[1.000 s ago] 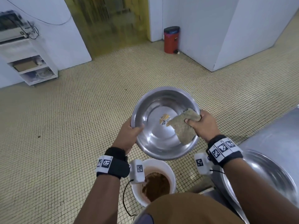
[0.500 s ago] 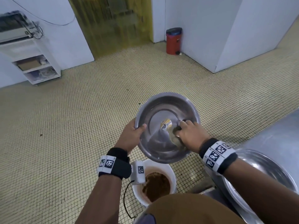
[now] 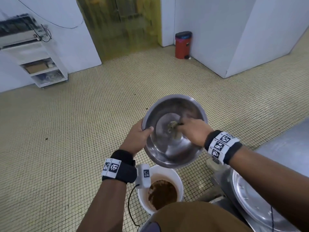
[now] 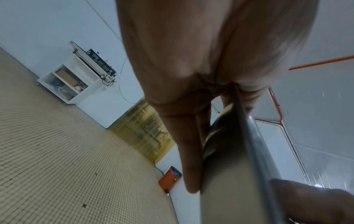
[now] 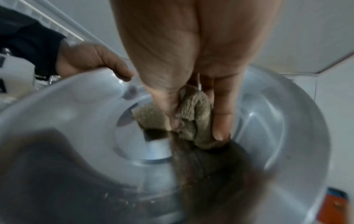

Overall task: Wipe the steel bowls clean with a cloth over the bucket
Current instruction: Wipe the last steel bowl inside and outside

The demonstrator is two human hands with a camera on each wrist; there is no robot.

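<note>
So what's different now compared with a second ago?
The right hand has pushed the cloth from the steel bowl's right rim down onto its flat bottom, bunching it and covering the sticker. The left hand still grips the left rim, and the bowl stays tilted above the bucket.

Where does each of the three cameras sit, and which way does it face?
Head: above, looking down at the round steel bowl, white plastic bucket, both forearms.
Left wrist: along the left hand gripping the bowl's rim, facing the tiled floor; fingers show.
Right wrist: along the right hand into the bowl, where fingers pinch the crumpled beige cloth.
Shared: head and left wrist views both show the red pedal bin.
</note>
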